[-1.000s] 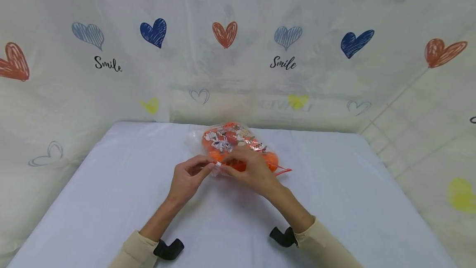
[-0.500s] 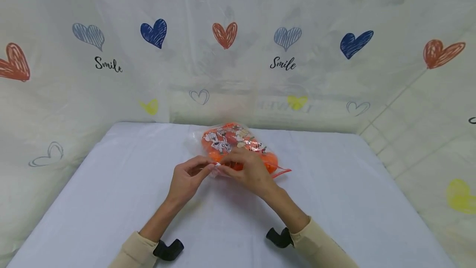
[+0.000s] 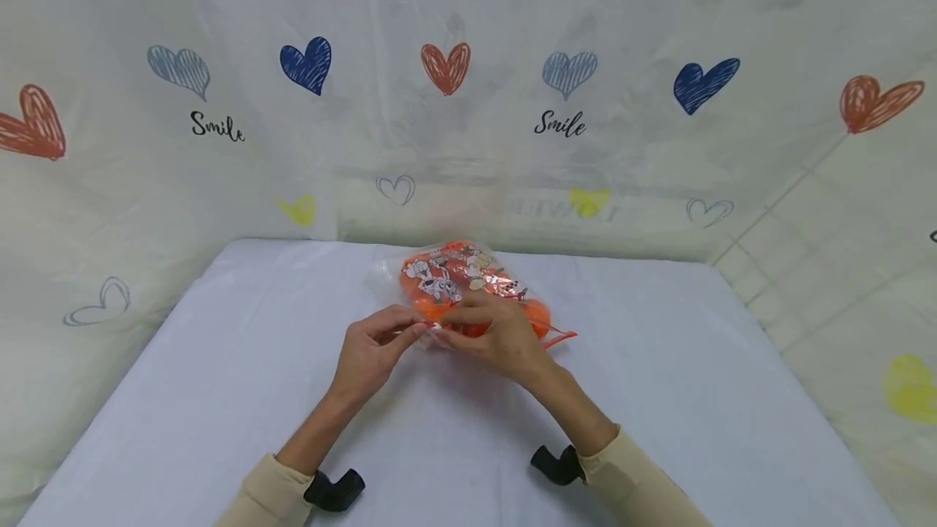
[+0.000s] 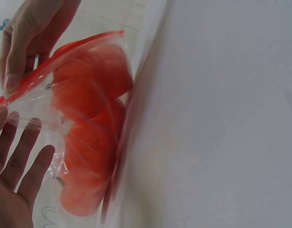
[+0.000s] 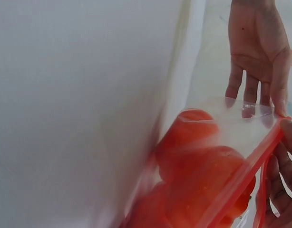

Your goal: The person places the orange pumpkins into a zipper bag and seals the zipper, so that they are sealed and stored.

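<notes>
A clear zip bag with cartoon prints lies near the table's far side, bulging with several round orange-red items, some showing small dark stem-like bits. Its opening is edged by a red zip strip. My left hand pinches one end of that strip between thumb and index finger; its other fingers spread behind the clear plastic in the left wrist view. Close beside it, my right hand pinches the strip at a small white piece, partly covered by the fingertips. The strip's other end sticks out rightward.
A white cloth covers the table. Behind it hangs a pale sheet printed with hearts and "Smile". Black curved pieces sit at both sleeve cuffs, low over the table.
The bag and left hand stay almost in place. My right hand shifts slightly left, then back right, still pinching at the strip.
</notes>
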{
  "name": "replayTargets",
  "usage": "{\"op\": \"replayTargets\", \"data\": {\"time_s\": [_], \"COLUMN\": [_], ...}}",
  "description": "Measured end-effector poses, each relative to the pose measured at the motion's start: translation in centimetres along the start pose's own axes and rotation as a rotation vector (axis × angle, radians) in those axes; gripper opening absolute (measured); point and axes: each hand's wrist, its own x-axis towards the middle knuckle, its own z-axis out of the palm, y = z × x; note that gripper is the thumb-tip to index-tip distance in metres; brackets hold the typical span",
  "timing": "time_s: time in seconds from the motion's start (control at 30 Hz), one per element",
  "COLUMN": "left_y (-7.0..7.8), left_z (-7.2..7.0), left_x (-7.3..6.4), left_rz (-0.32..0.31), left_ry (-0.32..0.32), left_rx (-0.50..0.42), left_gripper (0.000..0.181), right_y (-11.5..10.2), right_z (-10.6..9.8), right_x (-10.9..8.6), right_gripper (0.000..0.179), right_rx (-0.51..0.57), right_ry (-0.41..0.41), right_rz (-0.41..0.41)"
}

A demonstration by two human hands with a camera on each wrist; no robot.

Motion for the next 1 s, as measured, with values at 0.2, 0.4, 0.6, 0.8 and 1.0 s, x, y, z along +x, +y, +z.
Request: {"op": "replayTargets", "data": {"time_s": [0.2, 0.4, 0.6, 0.8, 1.0], "left_y": [0.1, 0.2, 0.1, 0.1, 0.3], "left_z": [0.1, 0.0, 0.0, -0.1, -0.2], "left_x": [-0.1, -0.1, 0.1, 0.1, 0.1], "left_rz": [-0.014, -0.008, -0.009, -0.02, -0.012], "left_ry": [0.035, 0.049, 0.058, 0.07, 0.074], "left_rx": [0.017, 0.015, 0.018, 0.051, 0.057], "left_gripper": [0.027, 0.028, 0.027, 0.027, 0.023], "right_y": [0.5, 0.9, 1.2, 1.6, 2.0], "right_z": [-0.3, -0.7, -1.1, -1.4, -1.6], "right_x": [-0.3, -0.6, -0.8, -1.0, -1.3], "right_gripper": [0.017, 0.021, 0.021, 0.018, 0.018], "right_rx": [-0.006, -0.002, -0.044, -0.07, -0.092], "right_ry": [-0.019, -0.025, -0.014, -0.011, -0.006], "right_rz": [0.026, 0.061, 0.086, 0.073, 0.037]}}
